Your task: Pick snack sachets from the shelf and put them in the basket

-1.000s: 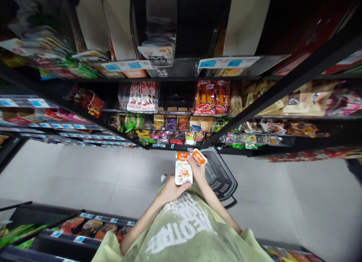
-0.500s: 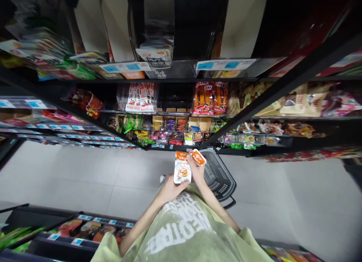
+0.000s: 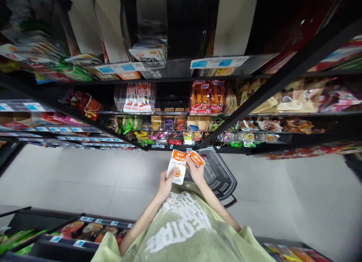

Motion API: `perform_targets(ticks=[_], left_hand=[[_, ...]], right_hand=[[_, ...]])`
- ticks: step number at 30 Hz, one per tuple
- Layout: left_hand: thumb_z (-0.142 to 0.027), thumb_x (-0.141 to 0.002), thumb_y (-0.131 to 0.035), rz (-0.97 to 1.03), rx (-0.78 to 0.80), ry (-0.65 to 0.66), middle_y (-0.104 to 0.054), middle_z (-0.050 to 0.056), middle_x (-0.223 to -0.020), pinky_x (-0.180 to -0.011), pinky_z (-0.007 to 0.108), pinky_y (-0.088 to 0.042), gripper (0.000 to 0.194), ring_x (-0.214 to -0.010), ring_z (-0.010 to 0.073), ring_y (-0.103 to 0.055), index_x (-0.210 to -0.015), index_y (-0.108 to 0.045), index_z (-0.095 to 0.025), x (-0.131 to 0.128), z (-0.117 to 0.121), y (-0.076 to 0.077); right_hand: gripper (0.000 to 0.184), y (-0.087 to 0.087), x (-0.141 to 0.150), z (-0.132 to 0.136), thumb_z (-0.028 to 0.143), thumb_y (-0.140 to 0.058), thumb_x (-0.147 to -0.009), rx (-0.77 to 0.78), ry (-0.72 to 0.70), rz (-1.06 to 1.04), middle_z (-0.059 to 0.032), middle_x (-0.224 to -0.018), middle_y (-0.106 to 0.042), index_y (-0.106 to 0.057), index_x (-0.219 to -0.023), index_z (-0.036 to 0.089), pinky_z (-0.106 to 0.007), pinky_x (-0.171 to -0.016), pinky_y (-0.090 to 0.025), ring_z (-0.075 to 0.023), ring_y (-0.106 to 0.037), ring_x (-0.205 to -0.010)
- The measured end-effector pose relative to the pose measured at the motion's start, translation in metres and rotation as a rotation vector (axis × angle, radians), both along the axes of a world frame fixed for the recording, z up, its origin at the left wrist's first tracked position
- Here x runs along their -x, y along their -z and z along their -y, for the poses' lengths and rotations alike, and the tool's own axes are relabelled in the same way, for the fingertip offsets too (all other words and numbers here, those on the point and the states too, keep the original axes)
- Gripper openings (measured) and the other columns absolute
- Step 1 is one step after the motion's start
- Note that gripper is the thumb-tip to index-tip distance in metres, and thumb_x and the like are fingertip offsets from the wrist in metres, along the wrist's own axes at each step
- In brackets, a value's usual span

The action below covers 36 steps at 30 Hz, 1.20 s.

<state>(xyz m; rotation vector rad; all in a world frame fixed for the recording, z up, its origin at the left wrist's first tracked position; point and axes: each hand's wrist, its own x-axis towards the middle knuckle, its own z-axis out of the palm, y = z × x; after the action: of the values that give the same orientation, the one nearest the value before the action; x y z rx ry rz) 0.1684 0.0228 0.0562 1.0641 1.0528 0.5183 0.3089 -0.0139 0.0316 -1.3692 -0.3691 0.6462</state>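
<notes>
My left hand point(image 3: 165, 183) grips a white and orange snack packet point(image 3: 179, 167) by its left side, thumb across the front. The packet tilts slightly, and its front with a picture of food faces up at me. In my right hand point(image 3: 196, 173) is a second orange and white packet point(image 3: 197, 158), pinched near its left end; part of it is covered by the fingers. The two packets are close together in front of my shirt. Behind my right forearm, a dark grey shopping basket point(image 3: 223, 175) rests on the floor.
Ahead stands a black shelf unit with price labels point(image 3: 219, 62) along its edge. Lower shelves hold red snack bags point(image 3: 207, 98), white and red packets point(image 3: 138, 98) and small sweets. Behind me on the left is another shelf point(image 3: 93, 220). Grey tiled floor point(image 3: 135, 171) lies between.
My left hand has shifted its hold from the packet's bottom edge to its left side. That packet has turned over or around, its print now upright. My view has moved slightly right.
</notes>
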Motion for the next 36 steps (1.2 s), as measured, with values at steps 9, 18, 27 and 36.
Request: perform_targets(ticks=[9,18,27,36], left_hand=[[-0.057,-0.083,-0.061,-0.129,-0.160,0.078,-0.070,0.004,-0.069,-0.060,0.024,-0.047,0.048,-0.064,0.0166,-0.061,-0.076,-0.072,-0.011,0.006,0.006,0.000],[-0.042,-0.074,-0.072,-0.090,-0.257,0.207,-0.075,0.006,-0.083,-0.070,0.027,-0.052,0.033,-0.074,0.0201,-0.066,-0.085,-0.074,-0.012,0.007,0.008,-0.016],[-0.046,-0.074,-0.074,-0.032,-0.210,0.251,-0.077,0.009,-0.099,-0.086,0.033,-0.054,0.039,-0.091,0.0252,-0.070,-0.096,-0.074,-0.013,0.016,0.006,0.000],[-0.054,-0.059,-0.083,0.010,-0.109,0.213,-0.078,0.011,-0.089,-0.080,0.035,-0.055,0.050,-0.083,0.0256,-0.071,-0.086,-0.075,-0.011,0.023,0.004,0.014]], right_hand=[[0.035,0.005,0.005,0.005,0.043,-0.075,-0.077,0.010,0.006,-0.111,-0.0046,-0.093,-0.075,-0.073,-0.103,0.020,-0.035,-0.077,-0.055,-0.0210,-0.068,-0.080],[0.041,0.010,0.006,0.009,0.045,-0.075,-0.075,-0.017,0.056,-0.184,-0.0063,-0.096,-0.076,-0.071,-0.107,0.019,-0.037,-0.077,-0.056,-0.0221,-0.070,-0.080],[0.040,0.004,0.005,0.007,0.042,-0.074,-0.077,0.003,0.090,-0.086,-0.0066,-0.094,-0.075,-0.070,-0.109,0.019,-0.038,-0.081,-0.056,-0.0232,-0.069,-0.085],[0.033,-0.002,0.009,0.003,0.042,-0.073,-0.079,0.035,0.035,-0.057,-0.0063,-0.095,-0.076,-0.073,-0.103,0.020,-0.036,-0.077,-0.057,-0.0223,-0.070,-0.084]])
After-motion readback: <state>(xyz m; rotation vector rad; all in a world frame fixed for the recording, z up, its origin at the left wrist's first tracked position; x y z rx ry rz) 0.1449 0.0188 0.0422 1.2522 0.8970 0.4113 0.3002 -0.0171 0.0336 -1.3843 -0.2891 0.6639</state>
